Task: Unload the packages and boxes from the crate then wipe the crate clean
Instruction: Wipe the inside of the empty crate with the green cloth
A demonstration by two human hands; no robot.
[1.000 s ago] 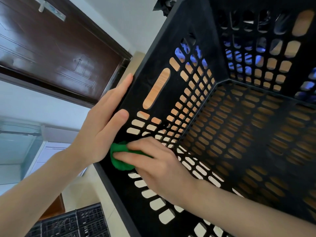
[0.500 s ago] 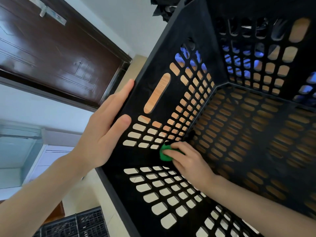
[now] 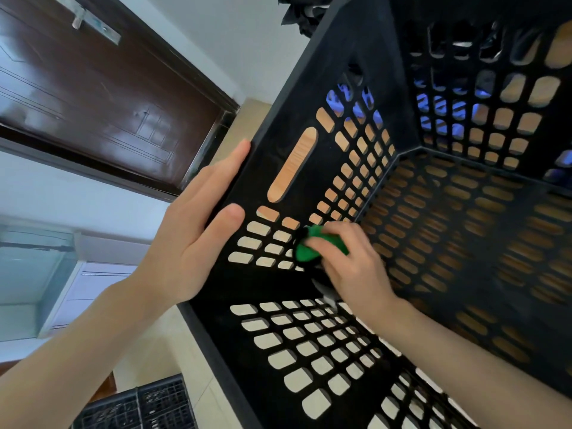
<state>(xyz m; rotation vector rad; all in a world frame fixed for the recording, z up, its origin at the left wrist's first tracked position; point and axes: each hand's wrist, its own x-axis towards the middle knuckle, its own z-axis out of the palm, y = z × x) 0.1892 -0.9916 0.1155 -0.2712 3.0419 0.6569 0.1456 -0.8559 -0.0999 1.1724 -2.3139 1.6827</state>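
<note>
1. Green cloth (image 3: 309, 250) is bunched under the right hand (image 3: 356, 267). Its fingers (image 3: 320, 241) curl over the cloth and pinch it against the inner wall of the black crate (image 3: 266, 286).
2. The cloth sits below the handle slot, near the corner where two walls meet.
3. Left hand (image 3: 185, 243) clamps the wall's rim, with fingers pressed together outside and thumb inside.
4. The crate's slotted floor lies open to the right of the right hand.
5. A second crate (image 3: 148, 407) stands on the floor, lower left.

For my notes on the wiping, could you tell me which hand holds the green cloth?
The right hand grips the green cloth inside the crate; the left hand only holds its rim.
</note>
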